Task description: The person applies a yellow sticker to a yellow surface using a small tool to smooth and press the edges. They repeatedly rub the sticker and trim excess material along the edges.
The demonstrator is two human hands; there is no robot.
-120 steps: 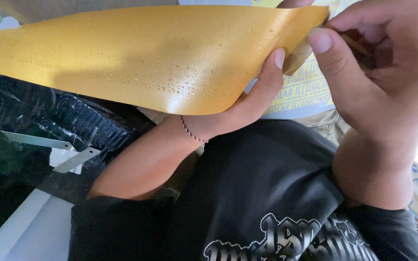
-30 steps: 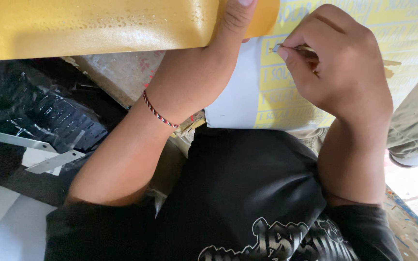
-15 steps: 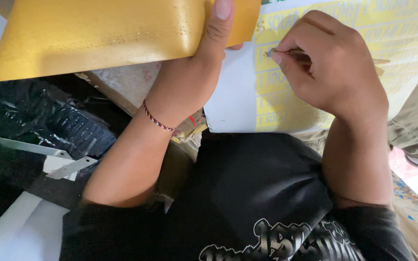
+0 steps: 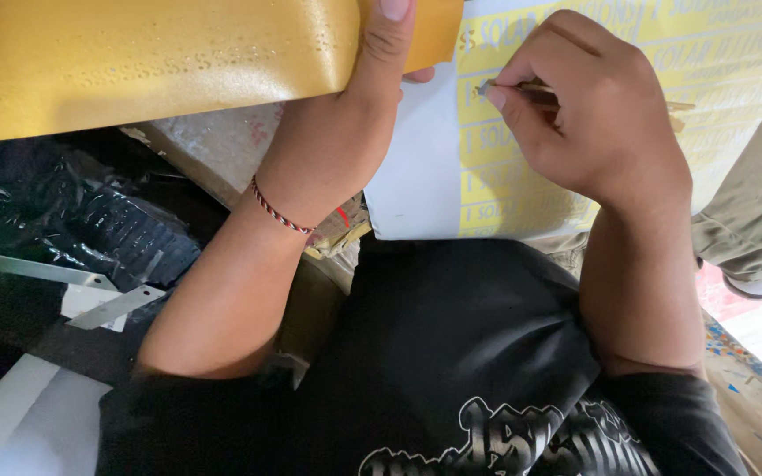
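While the left hand (image 4: 346, 132) pinches the lower right edge of the gold sheet (image 4: 160, 62), thumb on top and fingers hidden behind it, the sheet now lies flatter and higher in the view than it did four seconds ago, when it bowed in a broad curve across the lap. Since a second ago the head has dipped a little, so more of the sheet's dotted, punched surface shows along the top, and its right corner overlaps the white and yellow sticker sheet (image 4: 487, 167) that rests just beyond the knees. The right hand (image 4: 593, 123) has stayed closed around a thin pointed tool (image 4: 509, 88), its grip pressed together on the shaft, with the metal tip touching a yellow strip near the sticker sheet's upper left; half a second ago it sat at almost the same spot, so the work looks, as a judgement, like slow picking at one place rather than a move to a new one. A braided red bracelet (image 4: 280, 211) circles the left wrist. Below the left forearm, black plastic wrap (image 4: 72, 229) lies crumpled, with two loose metal blades (image 4: 63, 278) on it and a white board (image 4: 11, 414) at the corner. A black printed shirt (image 4: 451, 370) fills the foreground, and olive trousers (image 4: 751, 211) show at the right edge.
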